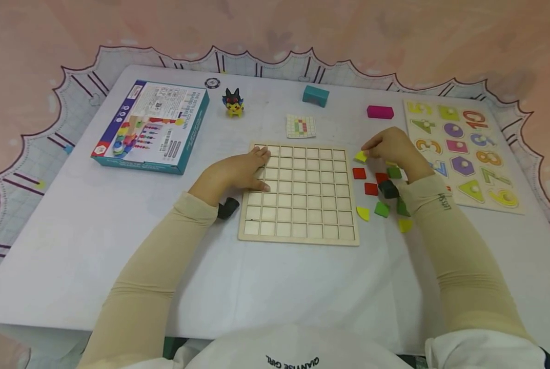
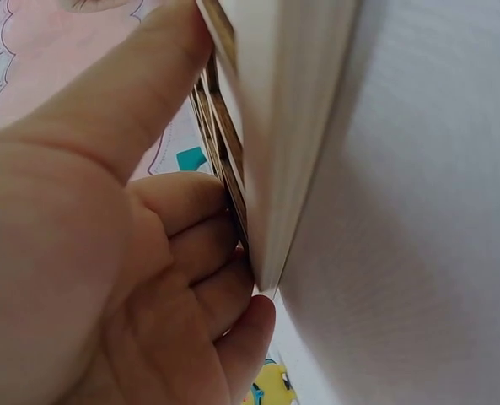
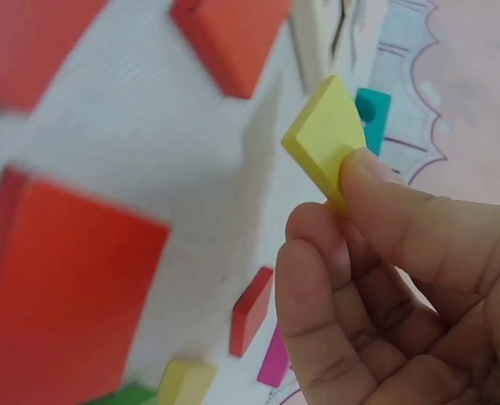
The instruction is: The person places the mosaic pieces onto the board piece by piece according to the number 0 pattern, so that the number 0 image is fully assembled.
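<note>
A wooden grid board (image 1: 302, 192) lies in the middle of the white table. My left hand (image 1: 244, 169) rests flat on its left side, fingers straight; in the left wrist view the fingers (image 2: 190, 253) lie against the board edge (image 2: 266, 126). My right hand (image 1: 392, 146) is just right of the board and pinches a small yellow tile (image 1: 360, 156) between thumb and fingers; the right wrist view shows the yellow tile (image 3: 325, 135) held above the table. Loose red tiles (image 1: 370, 188), green tiles (image 1: 382, 209) and yellow tiles (image 1: 363, 212) lie beside the board.
A teal game box (image 1: 152, 125) lies at the left. A small toy figure (image 1: 233, 102), a pattern card (image 1: 301, 126), a teal block (image 1: 315, 95) and a pink block (image 1: 380, 112) sit at the back. A number puzzle board (image 1: 464, 154) lies at the right.
</note>
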Action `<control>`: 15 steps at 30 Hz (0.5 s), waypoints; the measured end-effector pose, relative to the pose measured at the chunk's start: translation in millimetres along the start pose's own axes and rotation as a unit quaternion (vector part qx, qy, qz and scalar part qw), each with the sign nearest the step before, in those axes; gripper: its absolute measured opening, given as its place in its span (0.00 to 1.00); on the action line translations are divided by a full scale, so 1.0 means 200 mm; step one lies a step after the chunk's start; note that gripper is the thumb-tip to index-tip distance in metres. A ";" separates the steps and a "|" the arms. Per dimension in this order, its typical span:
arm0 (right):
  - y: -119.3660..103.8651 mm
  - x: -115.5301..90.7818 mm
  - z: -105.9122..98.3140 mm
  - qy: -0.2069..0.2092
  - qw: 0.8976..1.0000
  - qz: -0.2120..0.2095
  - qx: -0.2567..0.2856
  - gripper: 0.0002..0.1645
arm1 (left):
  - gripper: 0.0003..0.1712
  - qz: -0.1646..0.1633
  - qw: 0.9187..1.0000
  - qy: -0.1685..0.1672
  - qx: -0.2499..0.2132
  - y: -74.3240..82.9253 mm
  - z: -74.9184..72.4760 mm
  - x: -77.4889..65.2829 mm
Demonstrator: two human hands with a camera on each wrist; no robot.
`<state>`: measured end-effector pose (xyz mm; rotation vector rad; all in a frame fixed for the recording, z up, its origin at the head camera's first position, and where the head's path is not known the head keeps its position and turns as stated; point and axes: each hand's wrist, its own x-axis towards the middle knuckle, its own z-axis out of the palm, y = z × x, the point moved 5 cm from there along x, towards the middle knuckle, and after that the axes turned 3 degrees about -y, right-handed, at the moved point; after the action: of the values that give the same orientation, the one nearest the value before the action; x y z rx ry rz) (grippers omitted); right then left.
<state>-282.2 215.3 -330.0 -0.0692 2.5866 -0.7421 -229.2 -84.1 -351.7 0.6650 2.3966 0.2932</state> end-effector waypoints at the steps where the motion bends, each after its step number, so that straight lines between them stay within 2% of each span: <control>1: 0.00 0.00 0.00 -0.001 1.000 0.003 0.008 0.18 | 0.53 0.001 1.000 -0.001 0.000 0.00 0.00 0.00; 8: -0.08 0.05 0.03 -0.006 0.999 -0.012 0.049 0.17 | 0.53 -0.001 1.000 -0.006 -0.009 0.00 -0.01 0.00; 15: -0.24 0.10 0.10 -0.022 0.998 -0.044 0.047 0.15 | 0.53 0.000 1.000 -0.013 -0.018 0.00 0.00 0.01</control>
<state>-294.7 160.7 -329.2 -0.1702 2.5165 -0.8822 -229.7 -83.4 -352.7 0.6474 2.3616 0.3252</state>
